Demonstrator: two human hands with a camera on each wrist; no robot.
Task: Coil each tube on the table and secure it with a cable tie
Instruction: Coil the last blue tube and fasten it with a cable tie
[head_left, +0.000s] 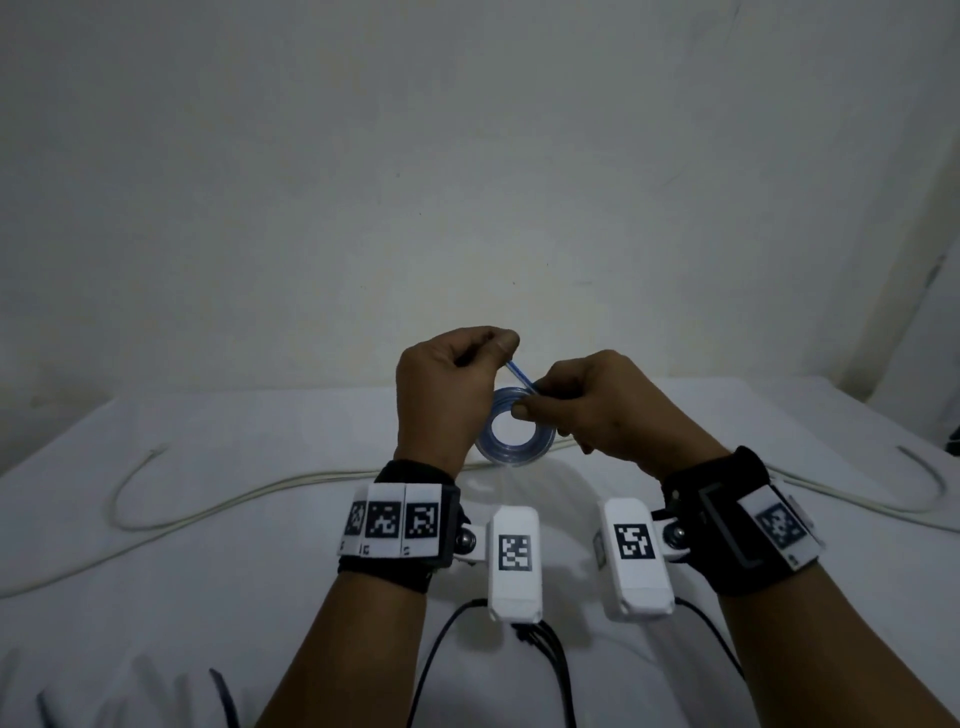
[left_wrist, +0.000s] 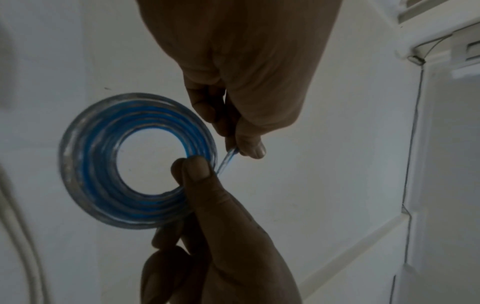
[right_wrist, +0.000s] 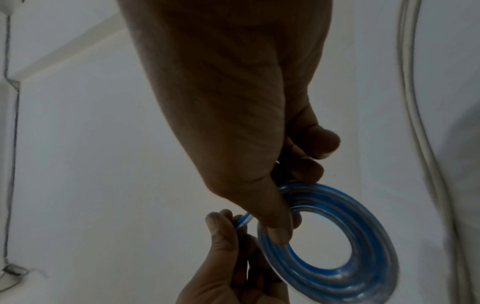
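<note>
The clear plastic tube with a blue stripe, wound into a flat ring (head_left: 511, 431), is held up in the air above the white-covered bench (head_left: 260, 571), between the two hands. The right hand (head_left: 597, 415) pinches the ring's upper edge between thumb and fingers (right_wrist: 279, 234), probably so the turns stay stacked and cannot spring apart. The left hand (head_left: 447, 384) pinches a short blue-and-clear strip (left_wrist: 228, 160) that runs from its thumb and forefinger down to that same pinch point; whether this is the tube's loose end or the tie itself I cannot tell. A second, pale whitish tube (head_left: 208, 512) lies uncoiled across the bench, so at least one remains to be done
</note>
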